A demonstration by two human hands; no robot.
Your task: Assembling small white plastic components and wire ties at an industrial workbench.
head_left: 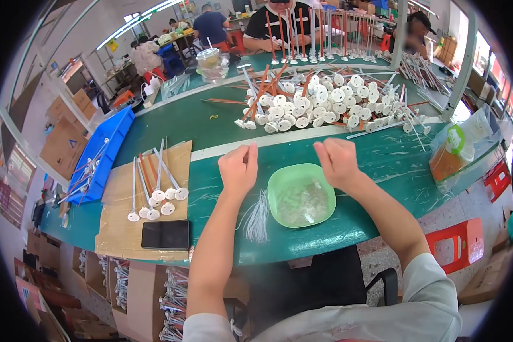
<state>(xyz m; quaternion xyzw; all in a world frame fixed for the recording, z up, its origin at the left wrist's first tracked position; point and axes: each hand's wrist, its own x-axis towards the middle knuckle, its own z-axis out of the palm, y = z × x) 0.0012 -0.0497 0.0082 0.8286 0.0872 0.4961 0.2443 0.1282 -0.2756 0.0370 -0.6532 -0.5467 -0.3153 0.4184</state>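
Both of my hands are raised over the green work table, apart from each other, with fingers curled in and thumbs up. My left hand is closed above a bundle of thin white strings. Over the right rim of a light green square bowl my right hand is closed too. Whatever either hand pinches is hidden or too thin to make out. Small clear pieces lie in the bowl. Beyond the hands is a large heap of white round-headed parts with silver and reddish-brown stems.
At left, cardboard bears several stemmed parts and a black phone. A blue tray stands beyond it. On the right is a clear plastic bag. A person sits opposite, behind upright stems.
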